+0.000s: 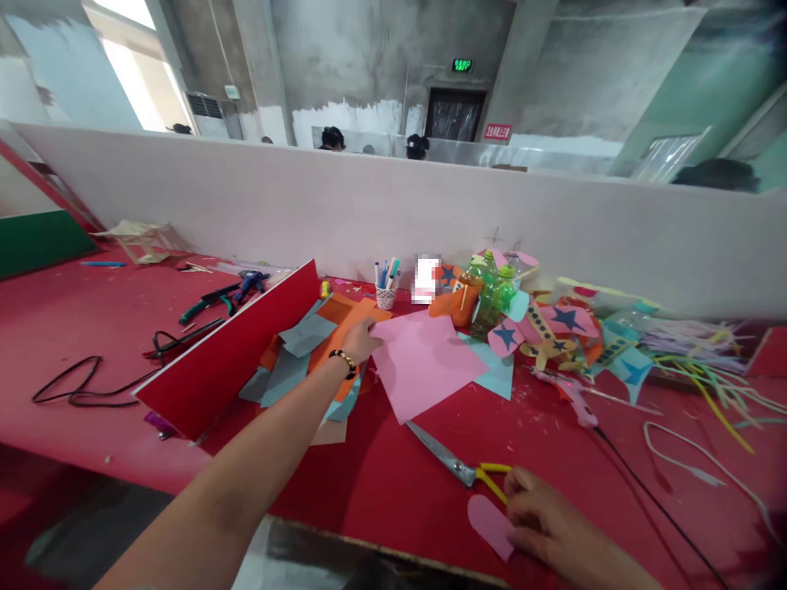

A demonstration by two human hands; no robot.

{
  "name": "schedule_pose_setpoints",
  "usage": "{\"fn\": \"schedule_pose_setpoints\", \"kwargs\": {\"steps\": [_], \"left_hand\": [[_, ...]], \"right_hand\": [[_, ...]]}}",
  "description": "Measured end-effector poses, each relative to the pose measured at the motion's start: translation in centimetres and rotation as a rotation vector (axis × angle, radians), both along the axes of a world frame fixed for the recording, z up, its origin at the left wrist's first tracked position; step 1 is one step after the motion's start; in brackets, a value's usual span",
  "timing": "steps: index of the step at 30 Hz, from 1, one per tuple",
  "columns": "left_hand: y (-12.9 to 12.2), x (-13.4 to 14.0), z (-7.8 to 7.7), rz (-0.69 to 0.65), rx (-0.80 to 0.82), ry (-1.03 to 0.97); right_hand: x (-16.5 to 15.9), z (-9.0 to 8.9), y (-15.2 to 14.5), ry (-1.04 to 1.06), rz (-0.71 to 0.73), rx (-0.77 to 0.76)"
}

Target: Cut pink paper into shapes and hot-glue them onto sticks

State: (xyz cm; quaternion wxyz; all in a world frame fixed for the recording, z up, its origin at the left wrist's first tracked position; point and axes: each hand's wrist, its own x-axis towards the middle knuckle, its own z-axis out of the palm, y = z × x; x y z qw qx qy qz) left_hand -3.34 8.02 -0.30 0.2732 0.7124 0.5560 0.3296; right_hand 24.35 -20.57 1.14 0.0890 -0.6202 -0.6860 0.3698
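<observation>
My left hand (360, 342), with a beaded bracelet at the wrist, reaches forward and is closed on the left corner of a large pink sheet of paper (424, 360). Near the table's front edge, my right hand (544, 516) is closed round the yellow handle of a pair of scissors (458, 467). The blades lie together, their tip by the sheet's lower corner. A small pink rounded paper cutout (489, 524) sits against the fingers of my right hand; whether they grip it I cannot tell. Orange paper (335, 328) and grey-blue paper (286, 373) lie under and beside my left arm.
A red divider board (246, 352) stands at left, with pliers (212, 303) beyond it. Behind the sheet are a pen cup (386, 297) and green bottles (492, 295). Paper planes (547, 328), a pink glue gun (575, 399) and a white cable (682, 463) lie at right.
</observation>
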Motion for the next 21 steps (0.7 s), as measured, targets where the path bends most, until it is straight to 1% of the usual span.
{"fn": "schedule_pose_setpoints", "kwargs": {"steps": [3,5,7,9,10,13,14,16,19,20,21], "left_hand": [[0.7,-2.5,1.0,-0.004,0.046,0.049],[0.9,-4.9,1.8,0.014,0.076,0.077],[1.1,-7.8,2.3,0.070,0.129,0.148],[1.1,-10.7,2.5,0.151,0.150,0.212],[1.0,-12.0,2.5,0.201,0.170,0.322],[0.4,-14.5,2.3,0.271,0.160,0.412],[0.0,-14.8,2.3,0.276,0.167,0.429],[-1.0,-14.5,2.2,0.264,0.220,0.471],[-3.2,-12.4,1.8,0.194,0.368,0.539],[-4.1,-11.4,1.4,0.134,0.430,0.589],[-4.9,-10.5,0.9,0.039,0.457,0.639]], "right_hand": [[2.8,-1.4,-1.3,0.065,-0.050,0.033],[4.2,-2.1,-1.9,0.121,-0.069,0.067],[5.1,-2.6,-2.3,0.165,-0.085,0.093],[5.6,-3.0,-2.5,0.193,-0.105,0.112],[5.7,-3.2,-2.6,0.201,-0.117,0.121],[6.0,-3.6,-2.8,0.202,-0.186,0.158],[6.2,-3.7,-2.8,0.189,-0.221,0.174],[6.6,-3.8,-2.9,0.138,-0.287,0.202],[7.9,-4.0,-2.9,0.040,-0.344,0.251],[8.5,-4.1,-2.8,0.011,-0.354,0.262],[9.2,-4.2,-2.7,-0.014,-0.365,0.272]]}}
